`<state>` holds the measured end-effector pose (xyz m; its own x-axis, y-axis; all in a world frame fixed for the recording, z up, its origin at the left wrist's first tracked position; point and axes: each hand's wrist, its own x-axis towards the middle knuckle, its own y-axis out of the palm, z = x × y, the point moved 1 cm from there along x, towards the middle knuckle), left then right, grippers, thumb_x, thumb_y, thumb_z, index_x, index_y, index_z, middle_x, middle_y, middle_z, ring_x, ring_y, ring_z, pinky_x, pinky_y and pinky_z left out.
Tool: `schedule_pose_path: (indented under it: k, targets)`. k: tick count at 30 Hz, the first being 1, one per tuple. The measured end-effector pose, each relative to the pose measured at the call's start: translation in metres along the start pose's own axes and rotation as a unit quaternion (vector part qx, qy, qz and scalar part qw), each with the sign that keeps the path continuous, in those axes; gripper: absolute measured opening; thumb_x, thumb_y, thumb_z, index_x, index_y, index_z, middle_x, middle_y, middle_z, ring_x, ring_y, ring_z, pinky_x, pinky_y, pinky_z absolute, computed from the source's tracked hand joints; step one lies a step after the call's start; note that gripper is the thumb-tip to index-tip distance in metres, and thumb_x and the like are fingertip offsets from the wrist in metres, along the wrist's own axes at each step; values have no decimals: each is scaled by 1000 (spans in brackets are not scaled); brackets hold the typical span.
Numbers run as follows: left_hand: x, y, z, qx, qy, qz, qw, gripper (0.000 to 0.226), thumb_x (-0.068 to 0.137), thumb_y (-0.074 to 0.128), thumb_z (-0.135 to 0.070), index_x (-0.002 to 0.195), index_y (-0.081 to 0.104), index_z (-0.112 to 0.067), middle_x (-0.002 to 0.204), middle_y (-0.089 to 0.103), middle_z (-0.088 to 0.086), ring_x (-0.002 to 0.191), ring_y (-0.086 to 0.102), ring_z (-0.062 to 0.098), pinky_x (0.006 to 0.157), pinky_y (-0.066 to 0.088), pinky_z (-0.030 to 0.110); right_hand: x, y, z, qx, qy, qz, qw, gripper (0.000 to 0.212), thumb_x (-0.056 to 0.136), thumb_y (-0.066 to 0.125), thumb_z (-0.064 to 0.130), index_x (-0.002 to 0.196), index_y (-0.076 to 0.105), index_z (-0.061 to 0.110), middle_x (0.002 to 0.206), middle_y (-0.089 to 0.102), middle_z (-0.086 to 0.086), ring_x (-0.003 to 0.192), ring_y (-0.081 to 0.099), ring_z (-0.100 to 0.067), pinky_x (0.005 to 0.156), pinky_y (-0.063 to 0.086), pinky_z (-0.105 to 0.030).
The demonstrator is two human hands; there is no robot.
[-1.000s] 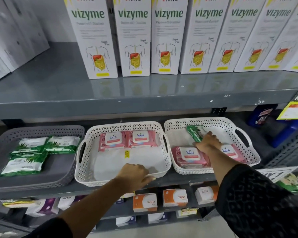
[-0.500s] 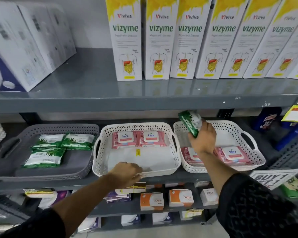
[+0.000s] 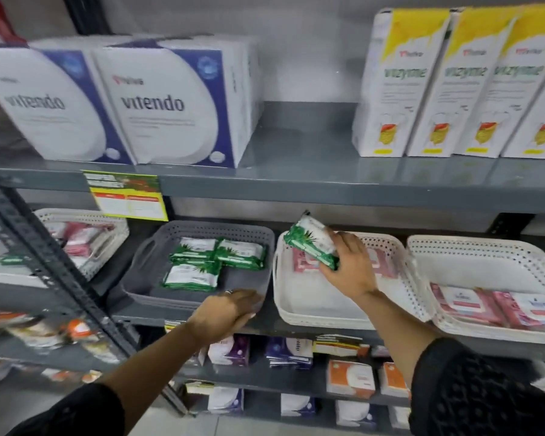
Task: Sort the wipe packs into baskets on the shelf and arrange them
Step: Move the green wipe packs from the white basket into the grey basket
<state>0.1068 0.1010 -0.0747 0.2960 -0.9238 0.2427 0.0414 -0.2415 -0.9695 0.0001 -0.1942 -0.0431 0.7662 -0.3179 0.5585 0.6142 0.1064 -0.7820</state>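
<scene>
From the head camera, the right hand (image 3: 348, 265) carries a green wipe pack (image 3: 312, 243) tilted in the air above the left part of the middle white basket (image 3: 296, 305), whose pink packs (image 3: 383, 262) show only in part behind the hand. The step, as I judge it, is to bring this pack left to the grey basket (image 3: 202, 302), where three green packs (image 3: 214, 259) already lie flat: two side by side at the back, one in front on the left. To do it well, clear the white rim and then the grey one, level the pack label up, and set it in the bare front-right spot beside the lone front pack, edges squared to finish the block of four (a dropped pack would land crooked). The right fingers (image 3: 343, 240) are closed over the pack's right end, thumb underneath, wrist bent back and forearm reaching up from lower right. The left hand (image 3: 225, 313) lies palm down on the grey basket's front rim at its right corner, fingers curled over the edge, which should steady the basket. The right white basket (image 3: 485, 247) holds pink packs along its front
</scene>
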Motion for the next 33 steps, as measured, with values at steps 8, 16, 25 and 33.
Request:
schedule_pose_path:
  k: [8, 16, 25, 33]
  targets:
    - [-53, -11, 75, 56, -167, 111, 978, 46, 92, 34, -62, 100, 58, -24, 87, 71, 6, 77, 67, 29, 62, 49, 33, 40, 68, 92, 26, -93, 131, 987, 51, 63, 80, 21, 109, 59, 20, 108, 55, -9, 104, 50, -32, 90, 47, -46]
    - [-57, -10, 85, 67, -153, 162, 972, 43, 95, 34, -57, 102, 56, -21, 84, 67, 2, 70, 64, 20, 60, 47, 29, 53, 113, 127, -44, -116, 293, 948, 58, 62, 83, 51, 102, 56, 21, 122, 48, -4, 119, 39, -24, 108, 26, -38]
    - [-51, -10, 84, 53, -135, 146, 979, 44, 93, 34, -61, 108, 54, -24, 85, 68, 0, 71, 65, 19, 63, 51, 31, 57, 114, 130, -11, -85, 309, 947, 32, 78, 74, 45, 99, 64, 23, 125, 49, -1, 127, 38, -23, 117, 6, -41]
    - [-14, -8, 41, -10, -32, -5, 999, 37, 91, 47, -54, 107, 56, -22, 105, 59, -1, 91, 57, 21, 67, 52, 36, 66, 71, 89, 47, -42, 166, 984, 7, 83, 68, 24, 78, 70, 19, 105, 63, -3, 106, 55, -23, 112, 29, -45]
